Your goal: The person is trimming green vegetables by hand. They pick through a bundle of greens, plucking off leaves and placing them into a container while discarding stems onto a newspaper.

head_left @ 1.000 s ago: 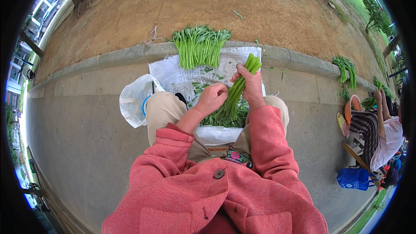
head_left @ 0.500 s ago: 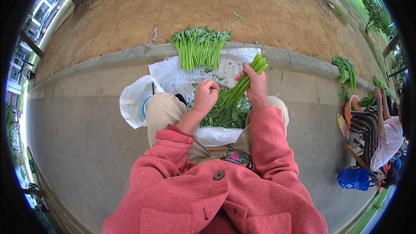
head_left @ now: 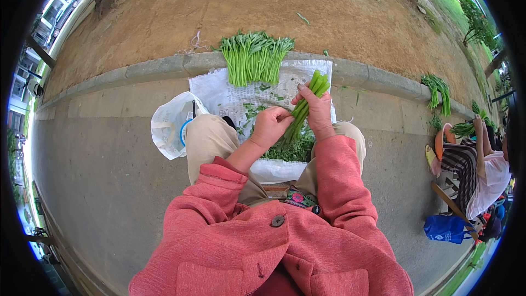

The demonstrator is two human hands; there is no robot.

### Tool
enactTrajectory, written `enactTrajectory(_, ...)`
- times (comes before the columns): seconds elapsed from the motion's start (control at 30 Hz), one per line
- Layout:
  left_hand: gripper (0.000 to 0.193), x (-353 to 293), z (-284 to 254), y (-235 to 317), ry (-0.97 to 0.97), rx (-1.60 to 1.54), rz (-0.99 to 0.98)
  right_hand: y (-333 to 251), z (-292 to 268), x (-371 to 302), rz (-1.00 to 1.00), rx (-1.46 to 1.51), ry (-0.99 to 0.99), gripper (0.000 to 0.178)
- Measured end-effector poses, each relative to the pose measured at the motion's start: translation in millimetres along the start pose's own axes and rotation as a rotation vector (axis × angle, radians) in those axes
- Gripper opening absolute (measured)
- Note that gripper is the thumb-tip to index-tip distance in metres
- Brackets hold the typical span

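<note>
A bunch of leafy green vegetable stems point(head_left: 299, 123) slants between my hands, cut ends up and leaves down. My right hand point(head_left: 319, 112) is closed around its upper part, thumb across the stems. My left hand point(head_left: 270, 125) meets the bunch's left side with thumb and fingertips pinched together; whatever lies between them is too small to make out. Below the bunch, between my knees, loose green leaves point(head_left: 290, 151) are heaped on a white woven sack point(head_left: 205, 87). A neat row of the same stems point(head_left: 253, 60) lies at the sack's far edge, leaves pointing away.
Left of my knee stands a white plastic bag point(head_left: 171, 126). A concrete kerb point(head_left: 145, 69) runs behind the sack, with bare brown soil beyond. At the right, another person point(head_left: 485, 178) sits holding greens, near an orange basin point(head_left: 444, 137) and a blue bag point(head_left: 446, 228).
My left hand has moved right and slightly down, from apart to touching the bunch. The bunch in my right hand has become steeper and shifted a little left.
</note>
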State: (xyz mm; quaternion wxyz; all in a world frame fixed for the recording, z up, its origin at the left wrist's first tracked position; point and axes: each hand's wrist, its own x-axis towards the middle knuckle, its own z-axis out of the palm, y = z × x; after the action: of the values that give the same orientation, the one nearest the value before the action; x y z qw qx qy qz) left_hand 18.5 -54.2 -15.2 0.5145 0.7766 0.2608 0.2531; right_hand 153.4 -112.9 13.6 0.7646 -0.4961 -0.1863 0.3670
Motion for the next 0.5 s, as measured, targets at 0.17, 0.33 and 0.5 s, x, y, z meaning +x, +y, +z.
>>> enactTrajectory(0.17,0.012,2.9,2.7,-7.1,0.063,-0.116,0.017,-2.7,2.9,-2.8,0.007,0.014,-0.012,0.018)
enactTrajectory(0.33,0.01,3.4,2.9,-3.3,-0.023,-0.272,-0.182,-1.8,3.2,-2.9,0.009,0.01,-0.017,0.018)
enactTrajectory(0.5,0.007,3.3,3.5,-6.0,-0.026,-0.283,-0.173,0.9,2.8,-2.6,0.006,0.003,-0.028,0.017)
